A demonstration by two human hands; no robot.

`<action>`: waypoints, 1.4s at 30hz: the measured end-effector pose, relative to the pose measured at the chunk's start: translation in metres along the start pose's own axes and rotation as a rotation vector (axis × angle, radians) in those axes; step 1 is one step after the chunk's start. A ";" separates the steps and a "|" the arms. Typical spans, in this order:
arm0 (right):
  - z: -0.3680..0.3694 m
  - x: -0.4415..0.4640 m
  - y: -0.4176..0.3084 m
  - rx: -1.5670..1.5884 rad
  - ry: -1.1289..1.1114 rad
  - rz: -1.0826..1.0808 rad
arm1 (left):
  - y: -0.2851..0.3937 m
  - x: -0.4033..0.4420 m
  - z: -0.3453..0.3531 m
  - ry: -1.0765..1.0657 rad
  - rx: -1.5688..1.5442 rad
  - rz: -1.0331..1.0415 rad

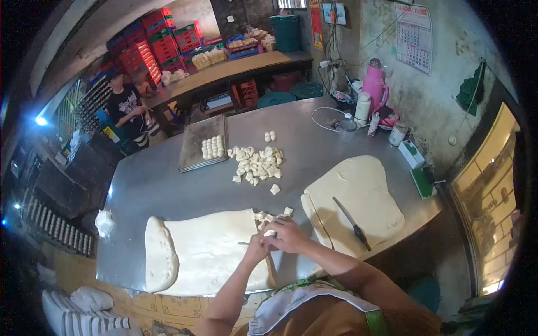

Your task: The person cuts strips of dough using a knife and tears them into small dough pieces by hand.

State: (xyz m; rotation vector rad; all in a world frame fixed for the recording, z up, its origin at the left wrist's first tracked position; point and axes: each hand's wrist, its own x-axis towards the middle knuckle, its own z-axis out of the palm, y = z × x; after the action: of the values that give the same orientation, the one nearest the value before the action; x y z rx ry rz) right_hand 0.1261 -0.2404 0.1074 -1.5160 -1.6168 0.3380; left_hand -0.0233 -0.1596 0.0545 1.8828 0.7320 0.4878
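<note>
My left hand (257,248) is closed at the right edge of a wide dough sheet (207,246); a thin blade tip seems to stick out to its left. My right hand (284,234) touches it, its fingers curled over a small pale dough piece (270,233). More cut bits lie just beyond the fingers. To the right, a second dough slab (358,196) carries a knife (352,223) with a black handle. Farther back is a loose pile of dough pieces (258,164), beside a metal tray (193,143) with rows of dough balls (213,148).
A plastic-wrapped lump (104,223) is at the table's left edge. Along the wall stand a pink jug (374,85), a white bottle (362,107), a can (398,135) and a green-and-white box (412,153). Another person (130,109) stands beyond the table, back left.
</note>
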 end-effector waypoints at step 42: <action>-0.251 0.186 0.116 0.076 0.046 0.875 | 0.027 -0.042 -0.030 -0.075 -0.219 -0.010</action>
State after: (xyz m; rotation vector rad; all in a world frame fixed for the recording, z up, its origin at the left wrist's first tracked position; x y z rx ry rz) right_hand 0.4094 -0.1345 0.2460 -2.0830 -0.8071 0.8127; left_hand -0.0651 -0.1763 0.0908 1.6822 0.6131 0.4690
